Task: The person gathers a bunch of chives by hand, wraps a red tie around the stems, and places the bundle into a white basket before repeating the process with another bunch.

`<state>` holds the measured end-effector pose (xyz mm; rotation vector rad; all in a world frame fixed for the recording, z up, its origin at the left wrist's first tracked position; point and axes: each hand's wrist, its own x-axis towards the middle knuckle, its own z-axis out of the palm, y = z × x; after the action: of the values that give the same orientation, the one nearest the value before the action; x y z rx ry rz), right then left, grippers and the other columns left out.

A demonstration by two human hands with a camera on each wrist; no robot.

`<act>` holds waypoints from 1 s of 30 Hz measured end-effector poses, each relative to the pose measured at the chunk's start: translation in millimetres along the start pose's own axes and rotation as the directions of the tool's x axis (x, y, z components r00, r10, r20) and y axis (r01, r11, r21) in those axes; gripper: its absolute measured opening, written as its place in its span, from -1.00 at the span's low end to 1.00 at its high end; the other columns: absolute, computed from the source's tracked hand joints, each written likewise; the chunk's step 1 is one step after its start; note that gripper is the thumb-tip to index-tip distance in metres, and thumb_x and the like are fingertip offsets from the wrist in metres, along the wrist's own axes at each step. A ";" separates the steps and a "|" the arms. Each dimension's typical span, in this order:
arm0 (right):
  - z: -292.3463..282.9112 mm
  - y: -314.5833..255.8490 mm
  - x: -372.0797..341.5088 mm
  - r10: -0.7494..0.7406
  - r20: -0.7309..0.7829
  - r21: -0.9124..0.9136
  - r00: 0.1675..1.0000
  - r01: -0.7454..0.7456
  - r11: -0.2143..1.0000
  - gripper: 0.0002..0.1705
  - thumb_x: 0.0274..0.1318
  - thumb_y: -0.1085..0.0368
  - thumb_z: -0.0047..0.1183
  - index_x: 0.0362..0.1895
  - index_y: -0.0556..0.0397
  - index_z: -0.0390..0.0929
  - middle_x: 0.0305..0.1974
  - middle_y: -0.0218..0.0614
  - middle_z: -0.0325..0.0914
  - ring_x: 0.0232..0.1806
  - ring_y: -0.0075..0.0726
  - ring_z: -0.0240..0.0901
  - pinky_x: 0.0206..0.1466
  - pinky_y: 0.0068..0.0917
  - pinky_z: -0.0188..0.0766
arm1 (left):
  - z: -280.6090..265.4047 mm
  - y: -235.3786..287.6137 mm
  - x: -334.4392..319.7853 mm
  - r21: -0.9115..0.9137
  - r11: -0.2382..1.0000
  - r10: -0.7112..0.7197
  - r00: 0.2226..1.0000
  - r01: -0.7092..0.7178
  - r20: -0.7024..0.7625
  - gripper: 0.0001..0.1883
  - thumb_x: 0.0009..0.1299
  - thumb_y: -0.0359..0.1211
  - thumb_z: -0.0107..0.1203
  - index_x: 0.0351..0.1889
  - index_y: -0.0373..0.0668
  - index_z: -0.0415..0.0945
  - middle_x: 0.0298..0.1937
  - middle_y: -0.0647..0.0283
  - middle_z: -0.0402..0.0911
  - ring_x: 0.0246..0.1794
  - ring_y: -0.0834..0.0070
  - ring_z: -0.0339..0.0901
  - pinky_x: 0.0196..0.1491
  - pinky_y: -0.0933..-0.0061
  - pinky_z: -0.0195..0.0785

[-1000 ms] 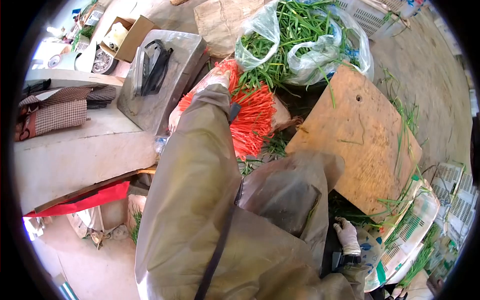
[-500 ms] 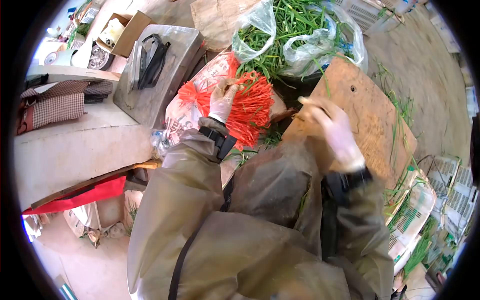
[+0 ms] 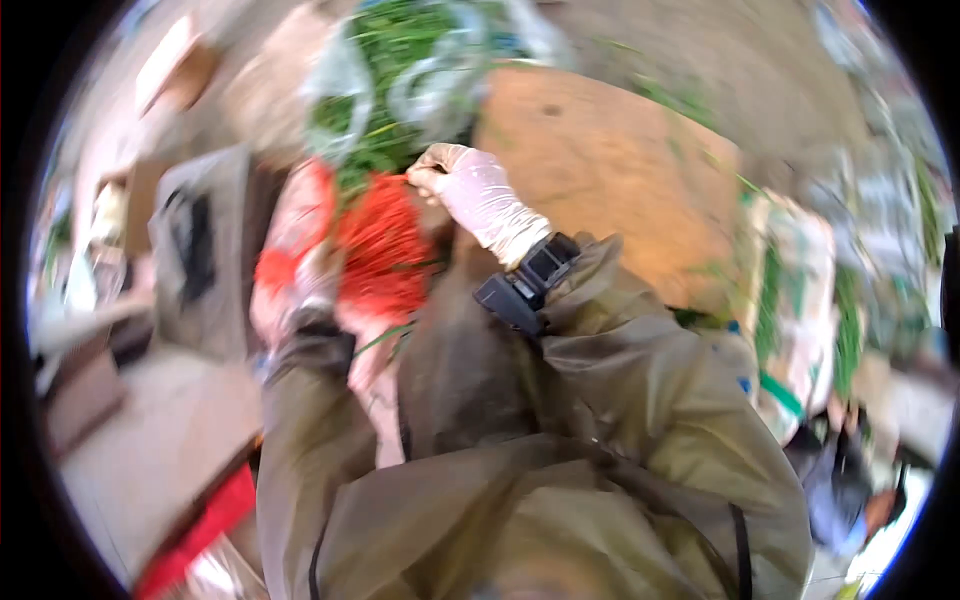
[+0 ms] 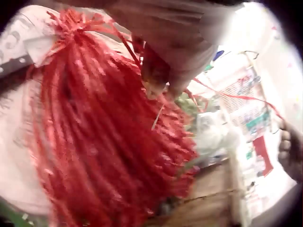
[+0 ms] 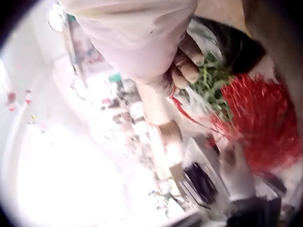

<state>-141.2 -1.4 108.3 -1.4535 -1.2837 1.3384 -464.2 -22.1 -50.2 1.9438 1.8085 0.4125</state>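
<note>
A thick bundle of red plastic string [image 3: 385, 245], gathered at one end, lies over a pale printed sack [image 4: 19, 118]. My gloved left hand [image 3: 318, 272] is on the bundle's left side, its fingers pinching a strand. The gloved right hand [image 3: 470, 190] is raised just right of the bundle, thumb and fingers pinched together. In the right wrist view a single red strand [image 5: 189, 117] runs from the right fingertips [image 5: 188, 71] back to the left hand [image 5: 234, 170]. Motion blurs the left fingers in the head view.
Clear plastic bags of green leafy stalks [image 3: 400, 45] stand behind the bundle. A wooden board [image 3: 610, 180] lies to the right, with printed sacks [image 3: 800, 300] beyond it. On the left are a grey metal case [image 3: 205, 290] and a pale ledge [image 3: 170, 430].
My right hand has come up from beside my lap, crossed over the board and reached the bundle's right edge. The left hand has moved down and left across the bundle. The head view has turned rightward.
</note>
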 end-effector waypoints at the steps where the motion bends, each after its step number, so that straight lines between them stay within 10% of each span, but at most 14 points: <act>1: -31.2 14.2 -10.9 0.032 -0.079 0.183 0.996 -0.017 0.983 -0.81 0.13 0.23 0.15 -0.38 0.10 0.61 -0.52 -0.30 0.60 -0.48 -0.41 0.53 -0.32 -0.45 0.45 | 32.0 -67.2 -0.4 -0.372 0.924 -0.068 0.995 0.092 0.079 -0.87 0.41 -0.49 0.02 -0.14 -0.22 0.55 -0.29 0.25 0.62 -0.30 0.49 0.53 -0.16 0.41 0.42; 4: -105.9 78.1 -40.6 0.100 -0.107 0.214 0.989 -0.076 0.974 -0.82 0.14 0.26 0.16 -0.36 0.12 0.62 -0.48 -0.34 0.61 -0.46 -0.49 0.50 -0.26 -0.55 0.43 | 34.6 -140.6 -11.6 -0.498 0.851 -0.115 0.984 0.168 0.135 -0.79 0.39 -0.55 0.00 -0.04 -0.24 0.54 -0.14 0.26 0.61 -0.10 0.52 0.52 0.03 0.52 0.39; 6: -128.1 108.4 -61.8 0.268 0.179 0.182 0.947 -0.300 0.936 -0.78 0.23 0.21 0.12 -0.25 0.12 0.64 -0.28 -0.33 0.62 -0.24 -0.54 0.50 -0.12 -0.57 0.43 | 8.9 -103.6 -12.6 -0.553 0.815 -0.144 0.984 0.175 0.100 -0.64 0.36 -0.59 0.01 0.13 -0.26 0.48 0.13 0.19 0.57 0.14 0.40 0.49 0.26 0.40 0.26; 8: -179.4 115.6 -75.7 -0.050 0.093 0.140 0.994 0.036 0.990 -0.77 0.23 0.20 0.10 -0.20 0.10 0.65 -0.23 -0.36 0.63 -0.15 -0.50 0.50 -0.05 -0.53 0.42 | 0.5 -88.8 -15.6 -0.601 0.796 -0.097 0.995 0.078 0.001 -0.54 0.33 -0.61 0.03 0.22 -0.27 0.42 0.25 0.15 0.48 0.31 0.39 0.36 0.38 0.37 0.13; 10: -282.1 175.6 -58.3 0.007 -0.285 0.225 0.958 0.060 0.972 -0.71 0.31 0.20 -0.07 -0.17 0.08 0.65 -0.26 -0.45 0.61 -0.25 -0.45 0.48 -0.11 -0.42 0.42 | -35.2 -37.8 -32.5 -0.441 0.897 -0.018 0.996 -0.022 -0.086 -0.44 0.29 -0.66 0.03 0.31 -0.25 0.35 0.32 0.14 0.41 0.40 0.39 0.25 0.44 0.33 0.02; 11: -323.0 154.5 -68.0 0.290 -0.496 0.537 0.818 0.027 0.843 -0.75 0.24 0.18 0.02 -0.20 0.03 0.67 -0.32 -0.44 0.61 -0.32 -0.46 0.47 -0.21 -0.42 0.41 | -45.8 -26.2 -39.8 -0.567 0.823 -0.049 0.993 -0.019 -0.106 -0.38 0.27 -0.70 0.00 0.34 -0.22 0.33 0.31 0.14 0.42 0.40 0.38 0.25 0.45 0.31 0.00; 14: -466.7 228.8 -82.3 0.249 -0.862 0.246 0.442 -0.066 0.967 -0.80 0.18 0.21 0.07 -0.32 0.01 0.68 -0.51 -0.48 0.53 -0.44 -0.50 0.40 -0.31 -0.53 0.34 | -81.0 -16.8 -61.5 -0.452 0.890 -0.122 0.920 -0.065 -0.372 -0.38 0.24 -0.73 -0.03 0.33 -0.28 0.33 0.32 0.13 0.40 0.39 0.35 0.26 0.46 0.28 0.00; 17: -420.0 117.0 -112.7 -0.134 -0.744 -0.284 0.655 -0.128 0.950 -0.80 0.13 0.22 0.17 -0.26 0.07 0.67 -0.35 -0.47 0.60 -0.27 -0.59 0.39 -0.11 -0.54 0.36 | -110.7 77.3 -38.1 -0.109 0.989 0.050 0.916 -0.101 -0.398 -0.38 0.25 -0.73 -0.02 0.34 -0.32 0.30 0.33 0.11 0.39 0.36 0.34 0.29 0.45 0.28 0.02; 19: -388.7 75.3 -122.7 0.005 -0.487 -0.048 0.873 -0.032 0.998 -0.81 0.17 0.26 0.16 -0.23 0.12 0.67 -0.30 -0.46 0.63 -0.22 -0.60 0.43 -0.05 -0.56 0.36 | -101.2 204.4 -6.5 -0.570 0.777 0.200 0.963 -0.269 -0.182 -0.37 0.24 -0.71 0.03 0.34 -0.34 0.28 0.33 0.09 0.37 0.35 0.33 0.30 0.44 0.29 0.03; 20: -351.1 23.6 -138.4 -0.059 -0.454 -0.376 0.889 -0.132 0.917 -0.83 0.19 0.28 0.16 -0.24 0.12 0.66 -0.29 -0.48 0.64 -0.19 -0.59 0.45 -0.02 -0.58 0.36 | -81.4 245.1 10.0 -0.597 0.763 0.201 0.969 -0.247 -0.143 -0.35 0.22 -0.70 0.08 0.34 -0.35 0.28 0.34 0.07 0.36 0.37 0.33 0.27 0.44 0.30 0.02; 22: -329.1 17.9 -147.2 -0.167 -0.281 -0.067 0.945 0.154 0.986 -0.87 0.14 0.29 0.19 -0.24 0.02 0.69 -0.27 -0.46 0.66 -0.24 -0.55 0.47 -0.10 -0.55 0.38 | -60.7 374.4 11.1 -0.515 0.621 0.635 0.765 -0.591 -0.111 -0.18 0.10 -0.58 0.30 0.38 -0.34 0.22 0.36 0.08 0.32 0.42 0.32 0.19 0.46 0.29 -0.01; 24: -310.2 -13.2 -168.2 -0.049 -0.218 0.086 0.975 0.069 0.994 -0.84 0.14 0.30 0.19 -0.21 0.07 0.68 -0.30 -0.45 0.64 -0.27 -0.57 0.45 -0.11 -0.57 0.38 | -8.6 456.3 11.1 -0.471 0.363 0.823 0.514 -0.804 -0.242 0.00 -0.03 -0.38 0.47 0.42 -0.26 0.16 0.34 -0.01 0.35 0.37 0.18 0.27 0.39 0.23 0.12; 28: -344.1 17.6 -190.0 0.016 -0.446 -0.075 0.895 -0.055 0.996 -0.68 0.13 0.15 0.20 -0.17 0.14 0.65 -0.30 -0.38 0.66 -0.25 -0.62 0.47 -0.14 -0.61 0.39 | 65.3 500.4 13.7 -0.435 0.840 0.532 0.645 -0.323 0.548 -0.42 0.28 0.02 0.21 0.11 -0.19 0.50 -0.18 -0.03 0.64 -0.11 0.05 0.58 0.02 0.17 0.40; 30: -390.7 94.4 -184.3 0.141 -0.532 -0.143 0.835 -0.253 0.957 -0.60 0.09 0.05 0.21 -0.16 0.13 0.65 -0.27 -0.30 0.67 -0.22 -0.48 0.53 -0.11 -0.51 0.42 | 96.2 476.7 23.4 -0.438 0.850 0.509 0.666 -0.292 0.545 -0.49 0.33 0.05 0.12 0.02 -0.16 0.54 -0.23 -0.02 0.64 -0.13 0.05 0.59 0.01 0.16 0.41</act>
<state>269.8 -164.1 117.6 -1.9750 -0.9484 0.8500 -4.7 -28.9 110.8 1.9182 0.7997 0.1148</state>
